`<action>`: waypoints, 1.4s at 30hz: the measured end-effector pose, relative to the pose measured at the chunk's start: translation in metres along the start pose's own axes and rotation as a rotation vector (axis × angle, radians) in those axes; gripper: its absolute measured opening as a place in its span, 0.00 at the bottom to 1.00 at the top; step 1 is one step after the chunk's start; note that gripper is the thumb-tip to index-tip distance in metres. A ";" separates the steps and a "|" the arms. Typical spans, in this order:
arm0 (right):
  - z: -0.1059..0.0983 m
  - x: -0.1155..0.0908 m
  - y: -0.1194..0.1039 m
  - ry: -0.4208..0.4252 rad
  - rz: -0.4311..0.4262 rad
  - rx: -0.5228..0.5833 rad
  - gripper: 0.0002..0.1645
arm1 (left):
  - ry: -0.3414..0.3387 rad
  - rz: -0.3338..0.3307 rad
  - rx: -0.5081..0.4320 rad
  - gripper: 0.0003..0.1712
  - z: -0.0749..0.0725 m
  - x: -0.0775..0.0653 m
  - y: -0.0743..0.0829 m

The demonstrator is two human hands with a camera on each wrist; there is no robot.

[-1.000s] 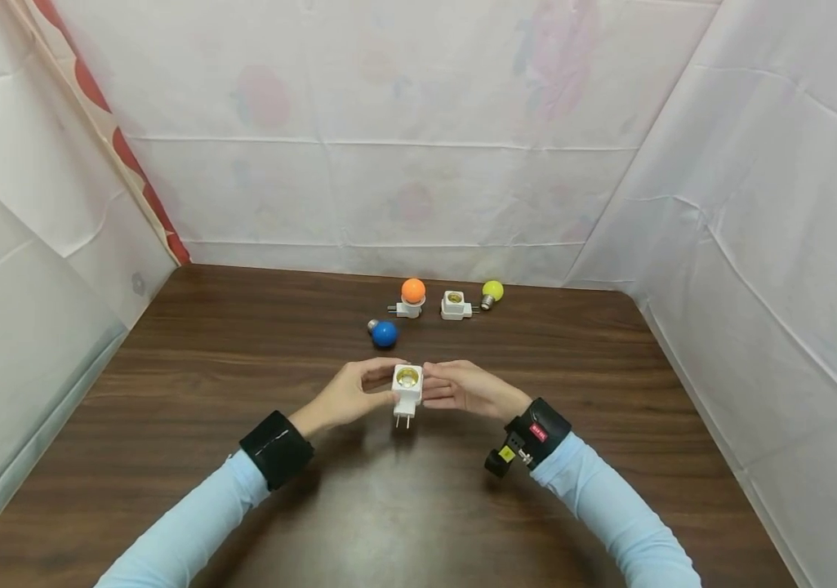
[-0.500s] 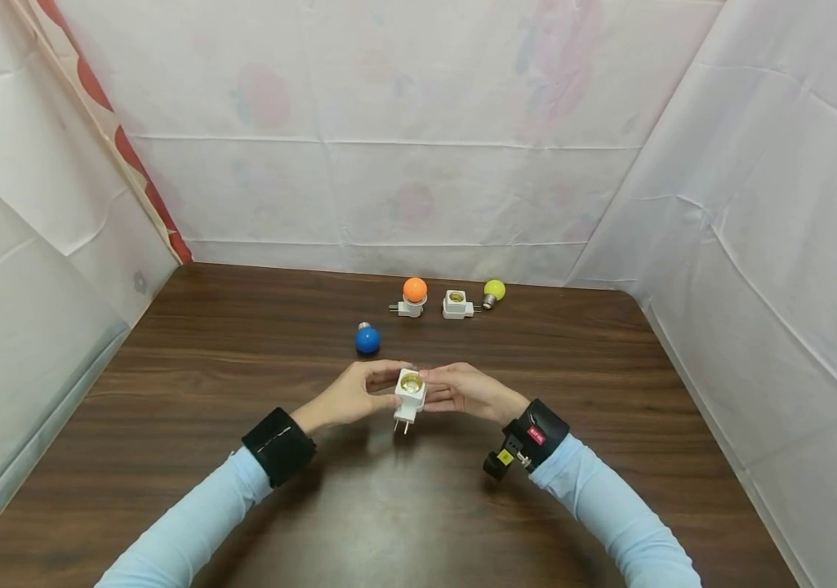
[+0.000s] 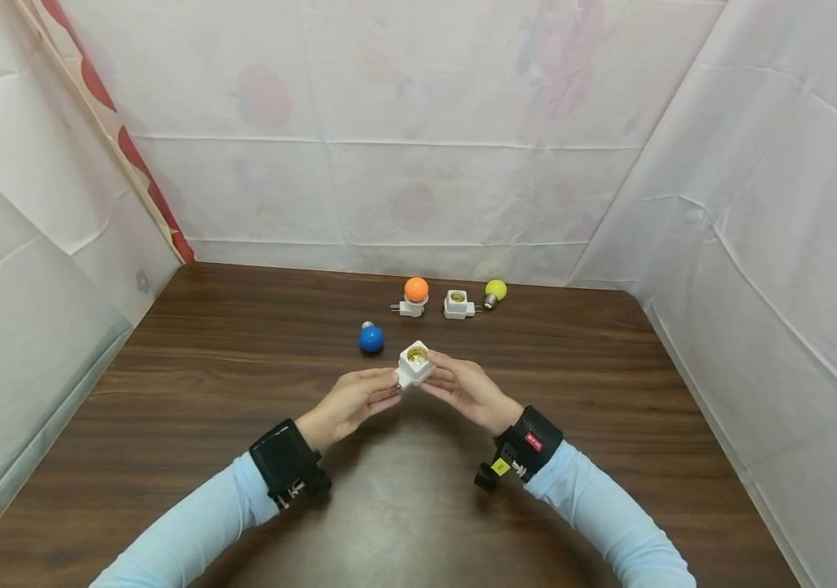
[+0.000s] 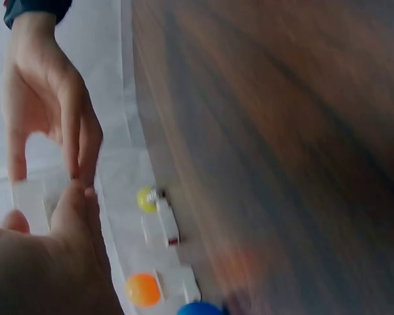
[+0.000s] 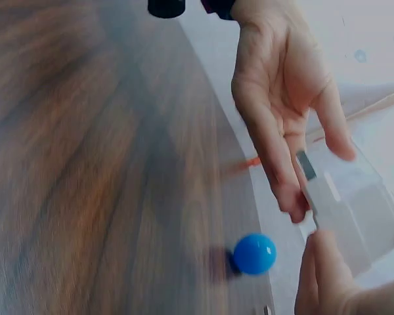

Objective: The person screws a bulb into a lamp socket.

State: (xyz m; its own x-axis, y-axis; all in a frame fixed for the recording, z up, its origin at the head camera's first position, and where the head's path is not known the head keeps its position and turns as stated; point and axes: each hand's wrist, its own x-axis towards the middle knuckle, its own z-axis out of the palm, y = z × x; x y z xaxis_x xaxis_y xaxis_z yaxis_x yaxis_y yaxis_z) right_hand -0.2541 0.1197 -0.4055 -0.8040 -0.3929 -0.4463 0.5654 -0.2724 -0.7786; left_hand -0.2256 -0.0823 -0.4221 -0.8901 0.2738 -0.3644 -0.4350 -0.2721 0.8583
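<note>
Both hands hold a white plug-in bulb socket (image 3: 416,367) above the table, its brass-lined opening facing up. My left hand (image 3: 350,403) pinches the narrow plug end, hiding most of the prongs. On the other side, my right hand (image 3: 471,394) grips the square body between thumb and fingers. The right wrist view shows the socket (image 5: 354,213) tilted between both hands. Just beyond the hands a blue bulb (image 3: 371,338) lies on the table, its metal base pointing away.
Farther back on the dark wooden table (image 3: 256,327) stand a socket with an orange bulb (image 3: 416,289) in it and a second white socket (image 3: 456,305). A yellow-green bulb (image 3: 495,291) lies beside that one. White cloth walls (image 3: 418,196) surround the table.
The socket has turned, its plug end swinging from toward me to the left, and moved slightly away. My left hand has shifted to the plug end. The blue bulb has rolled round and moved slightly left.
</note>
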 end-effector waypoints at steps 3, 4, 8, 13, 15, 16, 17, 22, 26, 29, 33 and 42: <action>0.004 0.000 0.003 0.003 0.002 0.066 0.34 | 0.053 0.008 -0.055 0.26 0.004 0.001 -0.001; 0.005 0.000 0.004 0.005 0.006 0.091 0.34 | 0.070 0.012 -0.062 0.26 0.005 0.002 -0.001; 0.008 -0.002 0.008 -0.003 0.016 0.158 0.32 | 0.129 0.010 -0.076 0.25 0.006 0.005 -0.001; 0.011 -0.006 0.013 -0.015 0.017 0.189 0.31 | 0.130 -0.018 -0.051 0.27 0.001 0.007 0.003; 0.013 -0.007 0.014 -0.018 0.026 0.201 0.31 | 0.124 -0.034 -0.031 0.27 -0.003 0.009 0.005; 0.014 -0.007 0.015 -0.017 0.033 0.203 0.31 | 0.121 -0.041 -0.022 0.27 -0.006 0.009 0.007; 0.015 -0.007 0.016 -0.021 0.037 0.201 0.31 | 0.118 -0.046 -0.009 0.26 -0.008 0.010 0.008; 0.016 -0.006 0.020 -0.047 0.061 0.173 0.31 | 0.104 -0.054 0.049 0.27 -0.019 0.013 0.009; 0.009 0.000 0.018 -0.179 0.099 0.094 0.33 | 0.110 -0.055 0.064 0.27 -0.024 0.010 0.008; 0.002 0.010 0.011 -0.271 0.096 0.022 0.36 | 0.125 -0.062 0.066 0.28 -0.030 0.004 0.008; 0.000 0.029 -0.005 -0.094 -0.048 0.016 0.31 | 0.125 -0.073 0.058 0.30 -0.037 -0.003 0.008; 0.007 0.096 -0.025 0.320 -0.177 -0.166 0.26 | 0.135 -0.056 0.044 0.31 -0.042 -0.006 -0.002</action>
State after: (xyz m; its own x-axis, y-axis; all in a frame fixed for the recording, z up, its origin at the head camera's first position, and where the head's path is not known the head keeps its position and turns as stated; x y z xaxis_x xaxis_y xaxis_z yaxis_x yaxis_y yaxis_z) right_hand -0.3444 0.0822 -0.4258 -0.9181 -0.0516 -0.3931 0.3962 -0.1550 -0.9050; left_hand -0.2252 -0.1220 -0.4363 -0.8761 0.1598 -0.4550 -0.4808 -0.2181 0.8493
